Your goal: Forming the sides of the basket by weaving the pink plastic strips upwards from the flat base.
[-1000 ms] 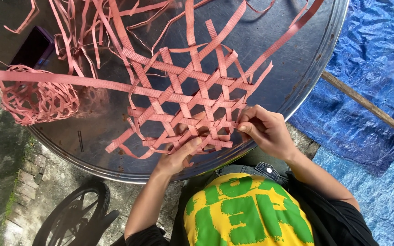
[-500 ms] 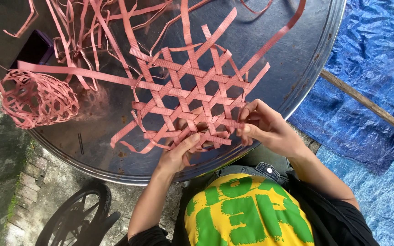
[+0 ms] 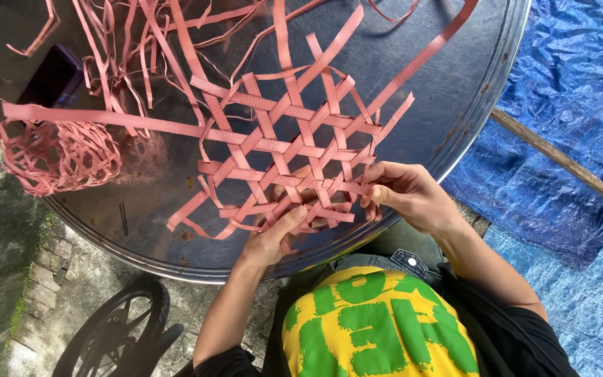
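Woven strap mat (image 3: 294, 150) lies flat on the round metal tabletop (image 3: 455, 105), at the edge nearest my body. It is an open lattice of flat pink straps crossing on diagonals, with star-shaped and hexagonal gaps between them. Its unwoven strap ends run out well past the lattice; the longest one (image 3: 106, 119) points left from the mat, another (image 3: 427, 56) points up and to the right toward the far rim. The mat itself has no clear long axis; it is about as wide as it is deep.

My left hand (image 3: 273, 234) sits at the near edge of the mat, thumb on top and fingers underneath, pinching the woven straps there. My right hand (image 3: 410, 195) grips the mat's right near corner, fingers pressed together on a strap end.

Left of the mat, a small basket-like bundle (image 3: 57, 157) of the same pink strap rests on the tabletop; I cannot tell if anything is in it. A dark phone (image 3: 50, 77) lies beyond the bundle. Loose pink strips (image 3: 141, 42) pile up beyond the mat. A blue tarpaulin (image 3: 567, 139) covers the ground right of the tabletop.
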